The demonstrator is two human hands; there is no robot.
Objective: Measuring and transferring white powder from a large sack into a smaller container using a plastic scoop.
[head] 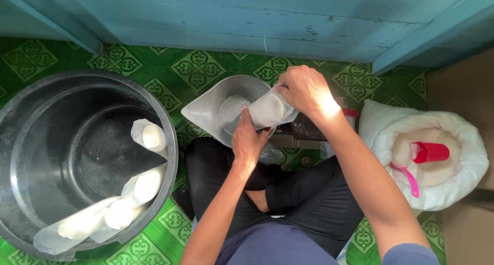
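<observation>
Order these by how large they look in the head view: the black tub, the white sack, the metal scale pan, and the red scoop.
1. black tub, clearly largest
2. white sack
3. metal scale pan, partly hidden by the left hand and the right hand, so its place under the sack is unsure
4. red scoop, smallest

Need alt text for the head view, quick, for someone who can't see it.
Both hands, left hand and right hand, hold a clear plastic bag of white powder over a grey metal scale pan. Filled bags lean in a large black plastic tub; a red scoop sits in an open white sack.
</observation>
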